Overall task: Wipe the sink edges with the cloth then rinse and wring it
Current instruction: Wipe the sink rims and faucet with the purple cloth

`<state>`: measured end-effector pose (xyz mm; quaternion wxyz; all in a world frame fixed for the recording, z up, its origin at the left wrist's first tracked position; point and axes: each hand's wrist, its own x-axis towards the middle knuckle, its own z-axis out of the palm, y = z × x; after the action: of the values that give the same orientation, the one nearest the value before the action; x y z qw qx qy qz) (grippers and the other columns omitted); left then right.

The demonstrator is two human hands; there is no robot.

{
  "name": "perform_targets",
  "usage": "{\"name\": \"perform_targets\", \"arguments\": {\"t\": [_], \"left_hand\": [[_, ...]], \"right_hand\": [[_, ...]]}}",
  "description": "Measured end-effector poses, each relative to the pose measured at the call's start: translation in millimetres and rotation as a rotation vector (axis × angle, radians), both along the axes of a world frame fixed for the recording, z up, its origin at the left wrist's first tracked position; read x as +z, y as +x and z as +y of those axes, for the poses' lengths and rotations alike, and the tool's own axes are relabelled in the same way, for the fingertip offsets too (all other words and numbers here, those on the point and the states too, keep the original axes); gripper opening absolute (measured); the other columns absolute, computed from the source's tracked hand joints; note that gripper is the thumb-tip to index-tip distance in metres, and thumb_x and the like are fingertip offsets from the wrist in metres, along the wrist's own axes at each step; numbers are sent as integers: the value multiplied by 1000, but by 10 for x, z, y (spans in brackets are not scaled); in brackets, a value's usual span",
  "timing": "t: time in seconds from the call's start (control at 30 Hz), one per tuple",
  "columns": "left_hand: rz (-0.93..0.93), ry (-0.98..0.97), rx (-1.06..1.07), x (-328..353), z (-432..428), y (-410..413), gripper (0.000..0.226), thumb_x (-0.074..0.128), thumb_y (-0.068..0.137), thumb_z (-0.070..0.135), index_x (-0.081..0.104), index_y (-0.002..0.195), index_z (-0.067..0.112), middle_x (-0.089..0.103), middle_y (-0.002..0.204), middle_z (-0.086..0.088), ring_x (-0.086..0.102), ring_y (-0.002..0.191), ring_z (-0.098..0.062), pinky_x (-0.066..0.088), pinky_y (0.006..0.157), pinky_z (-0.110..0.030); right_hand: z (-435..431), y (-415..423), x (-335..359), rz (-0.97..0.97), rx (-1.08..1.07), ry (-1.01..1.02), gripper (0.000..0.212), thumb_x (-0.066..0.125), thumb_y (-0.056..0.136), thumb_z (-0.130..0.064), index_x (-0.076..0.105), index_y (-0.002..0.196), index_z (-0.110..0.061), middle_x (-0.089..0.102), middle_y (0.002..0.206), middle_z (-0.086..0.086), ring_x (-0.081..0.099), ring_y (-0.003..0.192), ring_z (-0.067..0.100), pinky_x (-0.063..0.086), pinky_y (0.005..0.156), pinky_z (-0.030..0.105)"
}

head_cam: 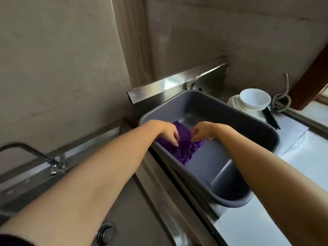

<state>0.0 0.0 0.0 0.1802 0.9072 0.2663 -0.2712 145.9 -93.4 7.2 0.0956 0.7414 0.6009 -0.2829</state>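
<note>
My left hand and right hand pinch the purple cloth with curled fingers. It drapes over the grey tub's near rim, probably so I can gather it for wringing.

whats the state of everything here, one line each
crumpled purple cloth: bunched, draped over the tub's near rim
grey plastic tub: upright
left hand: fingertips on the cloth, grip unclear
right hand: pinches the cloth
metal tap on the left: no water running
white bowls: stacked upright
</note>
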Motion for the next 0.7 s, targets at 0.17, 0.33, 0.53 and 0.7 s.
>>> {"name": "perform_targets", "arguments": {"t": [0.17,0.33,0.53,0.7], "left_hand": [[60,67,-30,-203,76,113,58,64,86,31,44,139,19,49,141,-4,47,127,-25,39,105,-37],[-27,96,11,-396,163,230,68,71,79,25,38,137,15,49,133,-12,50,119,-31,44,100,-44],[41,168,4,-479,234,346,79,77,74,32,35,139,13,39,137,-12,47,122,-32,44,99,-42],[40,219,11,-495,225,380,84,81,69,34,35,138,14,33,140,-11,46,123,-34,45,94,-42]], "right_hand": [[113,-109,-433,24,-37,156,42,61,86,-41,60,115,-12,61,117,11,55,100,27,44,83,34],[154,-224,-724,-129,-84,199,69,67,78,-48,39,132,-16,43,130,10,40,121,32,42,93,44],[248,-88,-698,-77,-136,105,56,68,82,-30,43,129,-14,41,132,13,38,123,32,43,95,42],[375,-106,-739,-111,-183,36,63,73,77,-30,44,130,-12,46,129,14,46,118,33,46,92,40]]}}
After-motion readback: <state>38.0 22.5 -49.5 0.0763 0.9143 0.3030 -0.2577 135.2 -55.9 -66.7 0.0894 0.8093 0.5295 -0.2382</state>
